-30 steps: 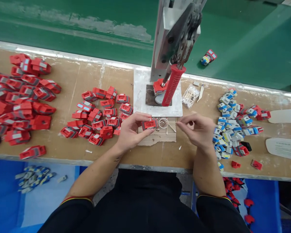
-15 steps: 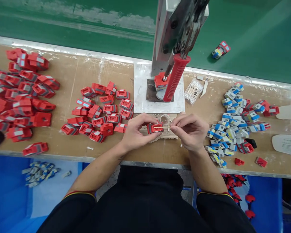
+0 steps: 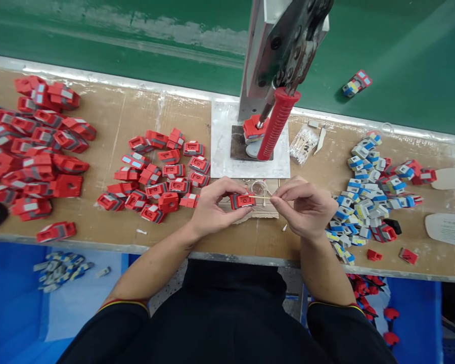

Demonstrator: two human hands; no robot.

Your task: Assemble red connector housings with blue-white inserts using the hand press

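Note:
My left hand (image 3: 215,205) is closed on a red toy car body (image 3: 242,200), its recessed side facing up. Pinched between the thumb and fingers of my right hand (image 3: 302,206) is a thin cotton swab (image 3: 261,197), pointing left at the car body's right end. Whether its tip touches the part I cannot tell. A small clear round dish (image 3: 258,187) sits just behind the swab, on a piece of cardboard (image 3: 267,214). Beyond my hands stands a hand press (image 3: 278,124) with a red handle, its plunger down on another red car body (image 3: 253,127).
Several red car bodies (image 3: 169,172) lie left of the press, with a larger pile (image 3: 38,162) farther left. Blue-white-yellow toy parts (image 3: 358,197) are heaped on the right. A bag of cotton swabs (image 3: 303,144) lies beside the press. One assembled toy car (image 3: 357,83) rests on the green surface.
My right hand has moved slightly right, drawing the swab back from over the red car body towards its right end. My left hand has stayed nearly in place.

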